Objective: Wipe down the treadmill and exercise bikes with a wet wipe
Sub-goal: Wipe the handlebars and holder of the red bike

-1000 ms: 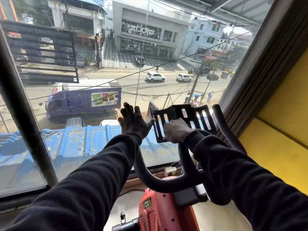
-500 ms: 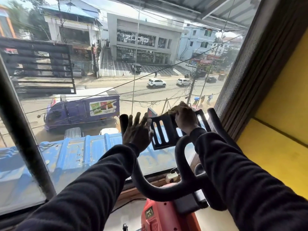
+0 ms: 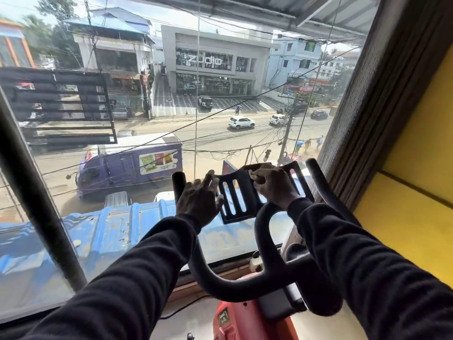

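The exercise bike's black handlebar (image 3: 220,278) loops up in front of me above its red body (image 3: 237,320). A black slotted device holder (image 3: 237,192) stands between the bar's two horns. My left hand (image 3: 198,200) lies flat with straight fingers, its fingertips touching the holder's left edge. My right hand (image 3: 272,185) is curled over the holder's upper middle, and a dull crumpled bit of the wet wipe (image 3: 259,166) shows past its fingers at the top rim. Most of the wipe is hidden under that hand.
A large window pane (image 3: 122,143) stands just beyond the bar, with a dark slanted post (image 3: 31,192) on the left. At the right, close to the bar's right horn (image 3: 318,177), are a dark perforated blind (image 3: 382,94) and a yellow wall (image 3: 404,217).
My right hand slid from the holder's lower edge up to its top rim. My left hand moved right, from the left horn to the holder's left edge.
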Demonstrator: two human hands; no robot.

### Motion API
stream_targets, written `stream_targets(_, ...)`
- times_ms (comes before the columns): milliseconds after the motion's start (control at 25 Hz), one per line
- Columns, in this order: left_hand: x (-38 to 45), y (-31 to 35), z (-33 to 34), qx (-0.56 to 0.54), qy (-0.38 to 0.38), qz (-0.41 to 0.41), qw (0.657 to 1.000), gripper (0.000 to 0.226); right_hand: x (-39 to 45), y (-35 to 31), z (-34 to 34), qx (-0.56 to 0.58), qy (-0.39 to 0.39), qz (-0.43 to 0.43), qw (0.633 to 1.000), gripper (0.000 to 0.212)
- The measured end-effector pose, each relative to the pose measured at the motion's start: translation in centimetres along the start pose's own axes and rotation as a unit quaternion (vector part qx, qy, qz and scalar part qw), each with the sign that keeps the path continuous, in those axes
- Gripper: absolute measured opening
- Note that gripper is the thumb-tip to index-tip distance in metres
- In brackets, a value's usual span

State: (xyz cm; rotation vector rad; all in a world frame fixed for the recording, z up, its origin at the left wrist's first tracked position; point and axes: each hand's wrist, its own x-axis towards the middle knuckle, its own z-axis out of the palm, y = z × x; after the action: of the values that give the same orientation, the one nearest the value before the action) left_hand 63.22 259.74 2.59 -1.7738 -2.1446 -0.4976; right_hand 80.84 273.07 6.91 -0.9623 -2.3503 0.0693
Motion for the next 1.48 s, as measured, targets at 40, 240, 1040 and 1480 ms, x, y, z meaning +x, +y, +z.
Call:
stream_targets(40, 0.0, -0.2, 0.1, 0.002, 0.007, -0.003, 1.0, 0.056, 0.5, 0.6, -0.4, -0.004, 0.006, 0.009, 1.0, 0.017)
stream_targets(240, 0.1, -0.1, 0.5, 0.012, 0.07, 0.12, 0.99, 0.023, 1.3, -0.9, 1.0, -0.01, 0.025, 0.015, 1.0, 0.025)
stream_targets(1040, -0.1, 0.3, 0.6, -0.008, 0.087, 0.11, 0.99, 0.01, 1.6, 3.4, -1.1, 0.016, 0.011, -0.044, 0.999, 0.01)
stream_targets(1480, 0.0, 0.3, 0.7, 0.002, 0.09, 0.107, 0.99, 0.009, 0.1, 4.0, -1.1, 0.033, -0.011, -0.058, 0.998, 0.007)
